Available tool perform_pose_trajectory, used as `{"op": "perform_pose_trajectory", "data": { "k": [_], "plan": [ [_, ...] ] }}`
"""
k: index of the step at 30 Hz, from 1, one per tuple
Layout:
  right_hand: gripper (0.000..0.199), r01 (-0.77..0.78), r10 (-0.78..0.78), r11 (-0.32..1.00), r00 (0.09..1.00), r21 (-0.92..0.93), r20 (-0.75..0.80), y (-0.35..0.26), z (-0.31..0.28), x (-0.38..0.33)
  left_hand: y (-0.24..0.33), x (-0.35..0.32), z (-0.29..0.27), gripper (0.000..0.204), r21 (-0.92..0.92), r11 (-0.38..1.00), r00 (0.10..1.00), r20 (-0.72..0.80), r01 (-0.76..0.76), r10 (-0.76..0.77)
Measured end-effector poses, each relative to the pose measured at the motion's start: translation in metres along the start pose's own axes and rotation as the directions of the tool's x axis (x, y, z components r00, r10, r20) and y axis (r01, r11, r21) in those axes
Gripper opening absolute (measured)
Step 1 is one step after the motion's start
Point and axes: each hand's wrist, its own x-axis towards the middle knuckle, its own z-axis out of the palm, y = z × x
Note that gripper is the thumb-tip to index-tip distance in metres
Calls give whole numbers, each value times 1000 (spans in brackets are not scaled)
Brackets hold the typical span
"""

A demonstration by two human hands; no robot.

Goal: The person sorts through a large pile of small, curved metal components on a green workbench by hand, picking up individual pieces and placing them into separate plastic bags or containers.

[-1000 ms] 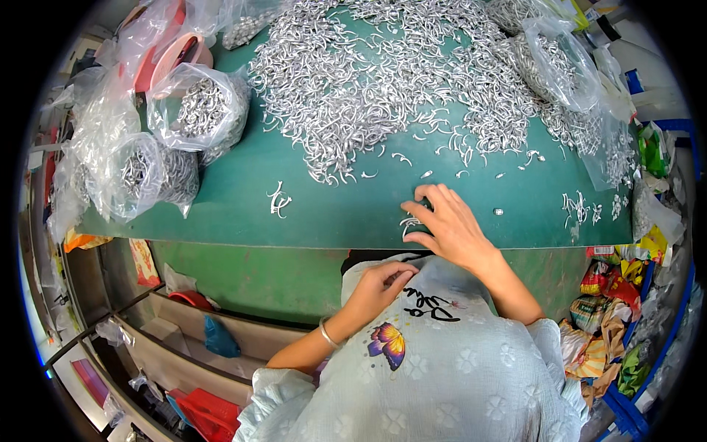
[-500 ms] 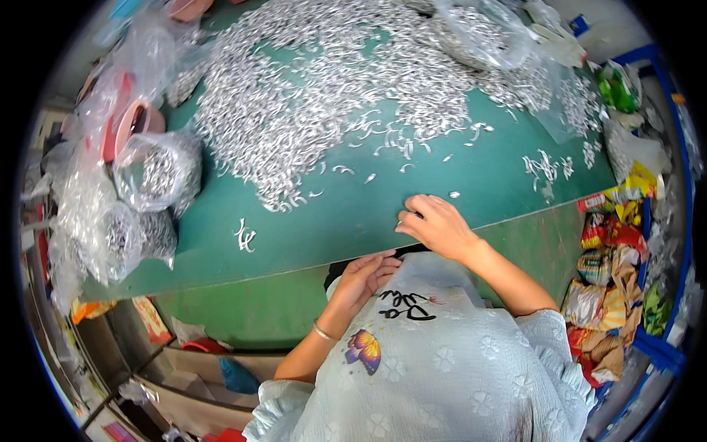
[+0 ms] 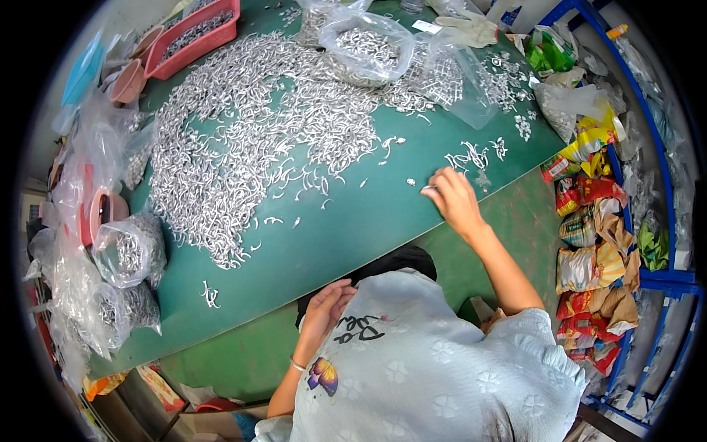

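- The right hand (image 3: 455,200) is hovering above the table's near edge, its fingers bending inward and its thumb standing a narrow gap from them; whether a piece is sitting under the fingertips, I cannot tell.
- The left hand (image 3: 325,303) is curling loosely beside the table edge, in front of the body; its palm side is partly hiding, so I cannot tell whether it is holding anything.
- The curved silvery pieces (image 3: 202,199) are lying in a broad heap across the green table (image 3: 324,247).
- A small cluster of pieces (image 3: 468,156) is lying just beyond the right hand, and a single small piece (image 3: 410,181) is resting to that hand's left.
- A few more pieces (image 3: 210,296) are lying apart near the left end.
- An open clear bag (image 3: 401,53) is holding metal pieces and covering part of the heap's far side.
- A pink tray (image 3: 210,53) is holding many small pieces at the far left.
- Another clear bag (image 3: 156,247), also holding metal pieces, is standing on the left.
- Colourful packets (image 3: 578,267) are piling beside a blue rack (image 3: 666,281) at the right.
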Motion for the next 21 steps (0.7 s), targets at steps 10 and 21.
{"op": "perform_pose_trajectory", "data": {
  "k": [10,21],
  "plan": [
    [39,-117,91,978,984,-172,-150,7,9,33,0,13,3,30,72,997,990,137,-28,18],
    [70,-135,127,965,991,227,49,-97,102,81,66,0,66,38,864,187,798,322,-468,509]
  ]
}}
